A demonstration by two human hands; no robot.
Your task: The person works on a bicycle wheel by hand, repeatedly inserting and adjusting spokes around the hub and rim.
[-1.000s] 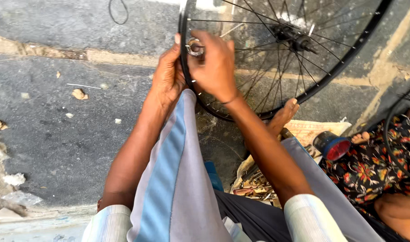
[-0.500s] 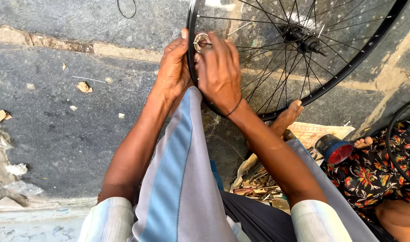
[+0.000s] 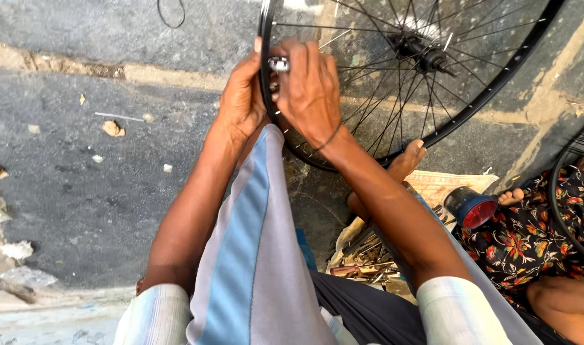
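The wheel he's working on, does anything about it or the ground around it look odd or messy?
The wheel has no tyre, only a bare black rim and spokes. Both hands grip the rim, the right hand pinching a small metal tool. Scraps litter the pavement; loose spokes lie piled underneath.

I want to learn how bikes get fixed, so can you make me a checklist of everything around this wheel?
Surface: grey cracked pavement.
Job's things: black spoked bicycle wheel, upright; small silver metal tool at its rim.
Clutter: scraps, red-capped jar, metal bits on newspaper.
Grips: left hand steadies the rim; right hand pinches the tool.
Cables: thin black loop.
Surroundings: another person's floral cloth.
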